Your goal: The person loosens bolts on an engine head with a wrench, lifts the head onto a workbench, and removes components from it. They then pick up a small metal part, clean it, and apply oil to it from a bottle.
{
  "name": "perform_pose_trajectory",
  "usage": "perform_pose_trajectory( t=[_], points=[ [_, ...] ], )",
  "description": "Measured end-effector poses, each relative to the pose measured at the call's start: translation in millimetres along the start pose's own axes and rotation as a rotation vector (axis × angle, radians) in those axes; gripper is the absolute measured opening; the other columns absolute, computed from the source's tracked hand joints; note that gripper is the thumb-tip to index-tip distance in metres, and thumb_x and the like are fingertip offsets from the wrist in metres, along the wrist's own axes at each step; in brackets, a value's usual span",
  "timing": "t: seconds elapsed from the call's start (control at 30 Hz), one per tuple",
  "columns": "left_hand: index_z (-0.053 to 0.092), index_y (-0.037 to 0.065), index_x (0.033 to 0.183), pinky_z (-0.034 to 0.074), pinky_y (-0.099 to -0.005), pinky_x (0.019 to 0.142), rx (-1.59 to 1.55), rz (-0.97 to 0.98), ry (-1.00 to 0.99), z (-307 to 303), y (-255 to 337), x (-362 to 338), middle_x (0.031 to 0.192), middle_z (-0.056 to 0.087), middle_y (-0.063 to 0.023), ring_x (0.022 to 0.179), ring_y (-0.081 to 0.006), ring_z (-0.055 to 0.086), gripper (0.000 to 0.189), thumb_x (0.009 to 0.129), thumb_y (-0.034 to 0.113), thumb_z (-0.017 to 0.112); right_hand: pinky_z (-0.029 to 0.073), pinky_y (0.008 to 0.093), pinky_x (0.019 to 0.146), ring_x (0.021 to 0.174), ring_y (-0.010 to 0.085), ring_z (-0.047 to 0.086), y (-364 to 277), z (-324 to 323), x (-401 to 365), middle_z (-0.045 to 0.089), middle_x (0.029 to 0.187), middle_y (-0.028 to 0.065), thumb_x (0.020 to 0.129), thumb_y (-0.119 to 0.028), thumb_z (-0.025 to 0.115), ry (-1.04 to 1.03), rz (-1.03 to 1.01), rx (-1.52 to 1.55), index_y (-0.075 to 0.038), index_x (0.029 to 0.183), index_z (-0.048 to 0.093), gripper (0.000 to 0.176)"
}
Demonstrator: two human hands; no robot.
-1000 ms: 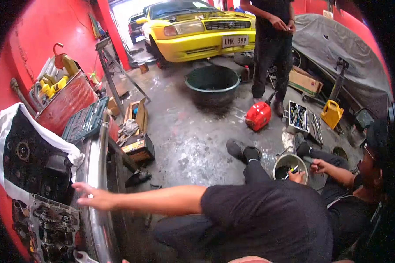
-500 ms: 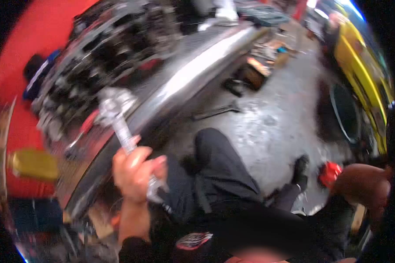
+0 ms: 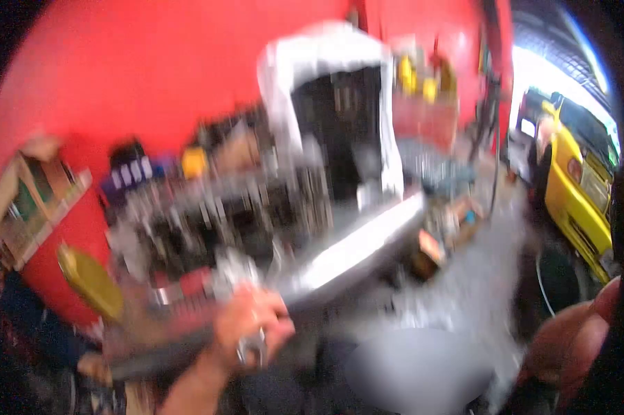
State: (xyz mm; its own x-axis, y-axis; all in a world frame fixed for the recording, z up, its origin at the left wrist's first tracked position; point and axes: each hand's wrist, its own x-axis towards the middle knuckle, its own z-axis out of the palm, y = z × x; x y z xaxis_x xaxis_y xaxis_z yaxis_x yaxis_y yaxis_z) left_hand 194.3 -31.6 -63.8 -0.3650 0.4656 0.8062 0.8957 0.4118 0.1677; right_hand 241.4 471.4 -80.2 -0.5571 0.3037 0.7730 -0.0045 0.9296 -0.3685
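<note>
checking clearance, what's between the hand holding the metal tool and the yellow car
Head view: a shiny silver bar, then blurred grey floor, lie between that hand and the yellow car.

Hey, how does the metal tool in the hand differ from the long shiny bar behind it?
The metal tool is short and clenched in the left hand; the shiny bar is long and unheld. The tool pokes out below the fist; the bar slants up to the right. Both look silvery, though blur hides detail.
</note>
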Motion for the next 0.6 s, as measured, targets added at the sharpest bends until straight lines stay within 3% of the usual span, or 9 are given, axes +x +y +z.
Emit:
perform_pose_trajectory(
  t=[0.03,0.1,0.13,0.17,0.27,0.33,0.37,0.53,0.6],
  points=[
    [0.060,0.006,0.083,0.048,-0.0385,0.072,-0.122,-0.023,0.078,-3,-4,17,0.090,0.069,-0.0105,0.074,-0.0255,0.063,0.021,0.077,-0.002,0.078,0.049,0.0300,0.080,0.087,0.0163,0.061,0,4,-4,0.064,0.101,0.0062,0.096,-0.023,0.062,-0.010,0.018,0.008,-0.005,0.124,0.062,0.034],
    [0.059,0.009,0.085,0.048,-0.0395,0.080,-0.192,-0.122,0.019,-10,-30,27,0.085,0.067,-0.0082,0.076,-0.0225,0.063,0.011,0.083,0.003,0.068,0.049,0.0301,0.081,0.088,0.0165,0.061,-10,4,-1,0.064,0.102,0.0065,0.097,-0.023,0.061,-0.037,0.024,0.000,-0.005,0.125,0.061,0.034],
    [0.055,0.007,0.075,0.044,-0.0413,0.056,-0.397,-0.101,0.215,0,-42,31,0.067,0.053,-0.0095,0.053,-0.0245,0.047,0.022,0.095,0.011,0.061,0.049,0.0301,0.081,0.089,0.0166,0.061,-23,10,4,0.063,0.102,0.0066,0.097,-0.024,0.060,-0.034,0.026,0.018,-0.005,0.125,0.061,0.034],
    [0.055,0.006,0.080,0.047,-0.0388,0.061,-0.218,0.068,0.191,-14,-41,58,0.075,0.059,-0.0079,0.062,-0.0239,0.051,0.021,0.096,0.017,0.064,0.049,0.0302,0.082,0.089,0.0167,0.061,-32,10,12,0.063,0.103,0.0068,0.097,-0.024,0.060,-0.038,0.020,0.042,-0.005,0.125,0.061,0.034],
    [0.061,0.004,0.087,0.050,-0.0323,0.075,-0.220,-0.358,0.143,-24,-51,54,0.091,0.066,-0.0102,0.079,-0.0182,0.062,0.012,0.084,-0.003,0.071,0.048,0.0302,0.083,0.090,0.0170,0.061,-28,-2,12,0.063,0.104,0.0072,0.098,-0.024,0.059,-0.010,0.042,0.100,-0.005,0.126,0.061,0.034],
    [0.060,0.002,0.086,0.051,-0.0309,0.075,-0.142,-0.179,0.146,-23,-68,71,0.091,0.064,-0.0101,0.080,-0.0160,0.061,0.011,0.086,-0.003,0.069,0.048,0.0303,0.084,0.091,0.0172,0.061,-22,-3,15,0.063,0.105,0.0075,0.098,-0.024,0.058,0.004,0.029,0.083,-0.004,0.126,0.060,0.035],
    [0.060,0.003,0.085,0.051,-0.0305,0.074,-0.253,-0.348,0.186,-11,-52,41,0.090,0.064,-0.0098,0.080,-0.0157,0.061,0.011,0.087,-0.004,0.069,0.048,0.0303,0.084,0.091,0.0172,0.061,-28,-7,18,0.063,0.106,0.0077,0.098,-0.024,0.057,0.009,0.002,0.082,-0.004,0.126,0.060,0.035],
    [0.057,0.003,0.083,0.051,-0.0327,0.072,-0.146,-0.295,0.249,-2,-51,70,0.084,0.062,-0.0082,0.078,-0.0186,0.061,0.013,0.086,-0.005,0.067,0.048,0.0305,0.086,0.093,0.0177,0.060,-28,-8,7,0.063,0.108,0.0084,0.099,-0.025,0.055,0.095,-0.046,0.006,-0.004,0.128,0.060,0.035],
    [0.057,0.003,0.082,0.050,-0.0348,0.076,-0.092,-0.293,0.208,5,-73,69,0.082,0.061,-0.0091,0.078,-0.0245,0.060,0.014,0.085,-0.004,0.068,0.047,0.0305,0.087,0.094,0.0179,0.060,-42,-10,10,0.062,0.109,0.0087,0.100,-0.025,0.054,0.102,-0.110,-0.011,-0.004,0.128,0.059,0.036]
  ],
)
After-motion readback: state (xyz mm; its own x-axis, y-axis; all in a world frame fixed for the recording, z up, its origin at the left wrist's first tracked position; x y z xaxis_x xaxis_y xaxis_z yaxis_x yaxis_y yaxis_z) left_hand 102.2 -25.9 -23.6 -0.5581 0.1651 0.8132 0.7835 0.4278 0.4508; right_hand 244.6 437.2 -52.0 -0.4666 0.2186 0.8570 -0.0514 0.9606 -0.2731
